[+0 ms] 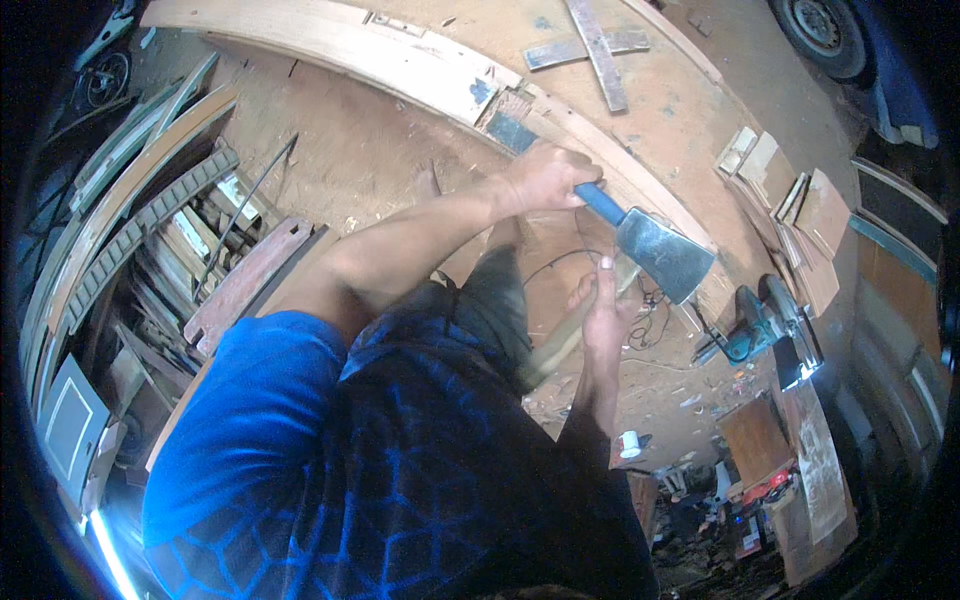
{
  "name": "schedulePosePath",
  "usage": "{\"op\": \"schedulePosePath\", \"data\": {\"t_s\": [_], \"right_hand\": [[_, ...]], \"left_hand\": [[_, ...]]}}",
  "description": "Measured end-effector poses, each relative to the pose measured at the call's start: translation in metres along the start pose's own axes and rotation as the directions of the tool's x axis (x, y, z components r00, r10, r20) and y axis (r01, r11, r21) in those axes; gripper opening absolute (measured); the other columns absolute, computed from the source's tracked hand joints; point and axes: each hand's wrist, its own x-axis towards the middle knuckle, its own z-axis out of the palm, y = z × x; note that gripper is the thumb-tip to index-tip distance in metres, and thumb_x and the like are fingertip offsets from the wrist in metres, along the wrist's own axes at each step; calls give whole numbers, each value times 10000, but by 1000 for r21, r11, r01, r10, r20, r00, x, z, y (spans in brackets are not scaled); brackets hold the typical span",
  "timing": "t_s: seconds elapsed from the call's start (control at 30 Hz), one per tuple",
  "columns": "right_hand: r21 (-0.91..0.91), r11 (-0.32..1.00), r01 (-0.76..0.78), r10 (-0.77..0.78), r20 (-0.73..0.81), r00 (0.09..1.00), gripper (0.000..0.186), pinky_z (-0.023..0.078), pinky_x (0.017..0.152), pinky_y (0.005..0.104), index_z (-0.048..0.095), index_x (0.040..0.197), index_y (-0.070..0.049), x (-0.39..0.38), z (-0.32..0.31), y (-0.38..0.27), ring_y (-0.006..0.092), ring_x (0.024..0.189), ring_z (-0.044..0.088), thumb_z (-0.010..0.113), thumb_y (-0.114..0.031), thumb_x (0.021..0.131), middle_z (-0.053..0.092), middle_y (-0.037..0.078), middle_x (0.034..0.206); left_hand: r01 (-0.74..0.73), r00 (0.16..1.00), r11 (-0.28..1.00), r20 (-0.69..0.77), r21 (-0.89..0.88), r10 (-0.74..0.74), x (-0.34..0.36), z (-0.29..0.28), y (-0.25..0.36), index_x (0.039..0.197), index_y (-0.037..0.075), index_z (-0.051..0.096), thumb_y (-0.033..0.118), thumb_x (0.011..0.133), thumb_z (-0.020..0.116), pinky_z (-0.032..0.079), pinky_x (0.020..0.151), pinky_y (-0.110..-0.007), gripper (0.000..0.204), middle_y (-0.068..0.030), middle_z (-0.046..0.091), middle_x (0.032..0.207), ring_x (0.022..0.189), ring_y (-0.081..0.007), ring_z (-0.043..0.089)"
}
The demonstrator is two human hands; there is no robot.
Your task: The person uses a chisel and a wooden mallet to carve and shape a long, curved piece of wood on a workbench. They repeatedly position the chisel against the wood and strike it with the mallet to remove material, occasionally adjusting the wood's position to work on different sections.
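My left hand [545, 180] is closed round a blue-handled chisel [603, 203], whose flat metal blade [508, 131] lies on the notched end of a pale timber beam [400, 50]. My right hand [605, 315] is closed round the pale handle [548, 362] of an axe, thumb up along it. The broad metal axe head [668, 258] is at the rear end of the chisel's handle; whether they touch, I cannot tell. A longer plank [620, 160] runs beside the beam, toward the right.
Crossed boards [590, 50] lie at the top. Stacked panels [805, 220] and a teal power tool [750, 335] are at right, tangled cable [650, 335] below the axe, piled timber [170, 270] at left, a vehicle wheel [815, 30] top right, a white cup [629, 444] low on the floor.
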Motion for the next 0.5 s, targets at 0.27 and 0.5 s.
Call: {"op": "schedulePosePath", "data": {"t_s": [0.27,0.5], "right_hand": [[-254,930,265,-266,33,964,324,464,483,312,535,906,-67,-1,11,-1,149,527,531,601,-352,1046,514,29,676],[-250,940,232,-219,78,973,278,465,468,309,558,943,-55,2,19,-9,149,521,537,611,-310,1041,509,31,651]], "left_hand": [[57,991,998,120,36,-61,-1,7,-5,943,194,686,292,796,727,579,658,-456,181,-45,706,813,779,-306,721],[39,993,997,113,70,-46,-2,11,-11,945,177,698,298,790,736,580,661,-465,200,-70,705,809,757,-310,725]]}}
